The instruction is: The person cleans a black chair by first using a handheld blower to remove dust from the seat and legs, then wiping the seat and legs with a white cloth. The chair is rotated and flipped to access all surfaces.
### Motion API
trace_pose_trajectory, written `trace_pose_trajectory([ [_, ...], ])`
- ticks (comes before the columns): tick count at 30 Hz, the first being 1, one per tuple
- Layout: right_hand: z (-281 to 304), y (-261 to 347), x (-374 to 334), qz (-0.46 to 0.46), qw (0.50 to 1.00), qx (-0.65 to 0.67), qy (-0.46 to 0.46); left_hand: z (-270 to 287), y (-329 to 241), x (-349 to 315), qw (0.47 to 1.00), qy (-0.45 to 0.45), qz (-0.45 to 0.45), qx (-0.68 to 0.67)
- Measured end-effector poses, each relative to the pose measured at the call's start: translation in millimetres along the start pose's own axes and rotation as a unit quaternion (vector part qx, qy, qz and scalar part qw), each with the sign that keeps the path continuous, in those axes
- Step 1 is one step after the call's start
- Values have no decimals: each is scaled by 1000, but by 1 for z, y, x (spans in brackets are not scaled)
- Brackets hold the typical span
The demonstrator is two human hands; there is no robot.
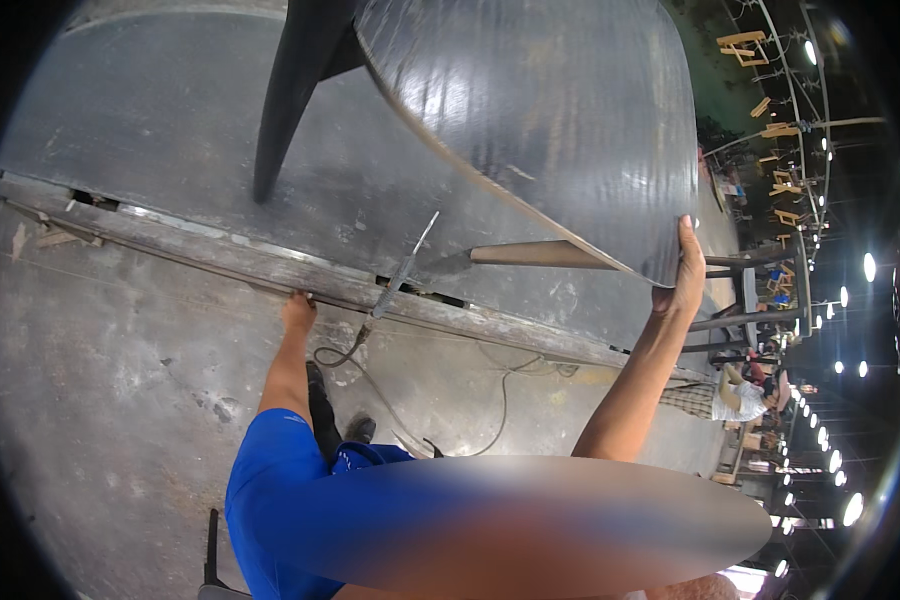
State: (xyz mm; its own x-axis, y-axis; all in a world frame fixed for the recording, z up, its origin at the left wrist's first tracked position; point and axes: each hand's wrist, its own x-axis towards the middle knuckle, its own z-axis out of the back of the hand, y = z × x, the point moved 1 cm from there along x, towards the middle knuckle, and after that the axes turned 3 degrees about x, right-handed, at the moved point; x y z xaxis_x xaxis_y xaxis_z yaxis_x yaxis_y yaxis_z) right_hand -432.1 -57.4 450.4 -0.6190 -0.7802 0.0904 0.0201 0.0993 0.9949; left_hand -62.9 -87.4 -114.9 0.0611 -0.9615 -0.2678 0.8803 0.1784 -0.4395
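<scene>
A large curved wooden panel (550,120) with a dark, streaky surface and a pale edge leans over the grey worktable at the upper middle. A dark tapered leg (288,100) and a lighter tapered leg (540,255) show beneath it. My right hand (685,265) grips the panel's lower right corner, thumb up along the edge. My left hand (299,312) is curled at the table's near edge; whatever its fingers hold is hidden. To its right, a slim grey tool (398,283) with a pointed metal tip lies across the edge, trailing a dark hose (380,395).
The worktable (150,110) has a worn rail (210,248) with slots along its near side. Dark furniture legs (745,318) stand at the right. Farther off, a person (735,395) is near more furniture, and wooden frames (745,48) hang from a line.
</scene>
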Motion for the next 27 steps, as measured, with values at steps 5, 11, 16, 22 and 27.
trace_pose_trajectory([
  [5,1,-8,-34,59,997,44,6,52,10,-77,962,-164,64,-206],
  [11,3,-15,-85,113,986,122,10,187,-2,-174,860,-267,47,-432],
  [16,7,-26,-116,114,971,208,-4,312,-54,-247,846,-330,-105,-406],
  [22,12,-40,-145,106,961,256,-20,393,-165,-298,808,-381,-444,-65],
  [27,14,-44,-159,122,961,247,-30,382,-188,-295,789,-379,-483,8],
])
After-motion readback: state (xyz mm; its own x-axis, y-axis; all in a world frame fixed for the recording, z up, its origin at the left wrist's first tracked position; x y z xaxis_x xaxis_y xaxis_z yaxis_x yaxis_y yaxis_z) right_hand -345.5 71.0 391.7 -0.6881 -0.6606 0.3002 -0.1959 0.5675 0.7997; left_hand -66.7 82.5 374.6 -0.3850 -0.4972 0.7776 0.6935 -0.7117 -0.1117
